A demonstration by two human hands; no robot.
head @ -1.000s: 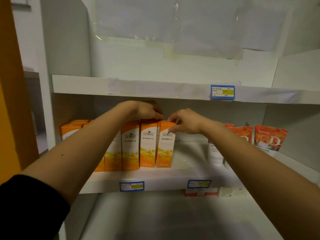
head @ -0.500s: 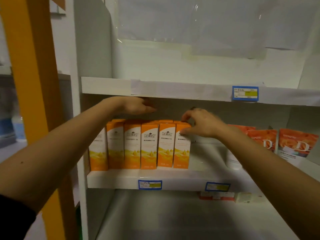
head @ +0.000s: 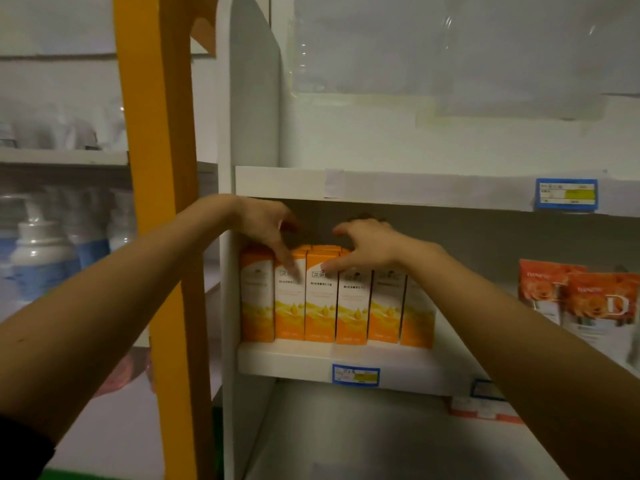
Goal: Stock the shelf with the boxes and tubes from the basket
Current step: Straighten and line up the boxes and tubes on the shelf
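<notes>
- Several white and blue plastic pump bottles (head: 38,247) on far-left shelving, blurred, partly hidden behind the left forearm.
- One orange upright post (head: 159,202), smooth and flat-faced, stands in front of that shelving.
- One white shelf side panel (head: 252,116) with a rounded top, just right of the post.
- Left hand (head: 266,226): spread wide, thumb down on the front of the second carton, fingers arched above the carton tops, gripping nothing that I can see. Dark sleeve (head: 20,445) at the bottom-left corner.
- Six orange-and-white cartons (head: 321,306), tall glossy cardboard, upright, side by side and touching, in a front row on the white shelf board (head: 294,358), against the side panel. More orange tops show behind them; I cannot count them.
- Right hand (head: 367,244): spread wide, thumb tip on the third carton's front, fingers curved above the tops, nothing clasped. Its wrist covers the upper part of cartons four and five.
- Three blue-framed price labels (head: 356,374) on the shelf edges, the lower-right one half hidden by the right forearm.
- One flat pale box (head: 485,410) on the shelf below.
- Two orange pouches (head: 609,306), soft and printed with a large D, far right, well apart from the cartons.
</notes>
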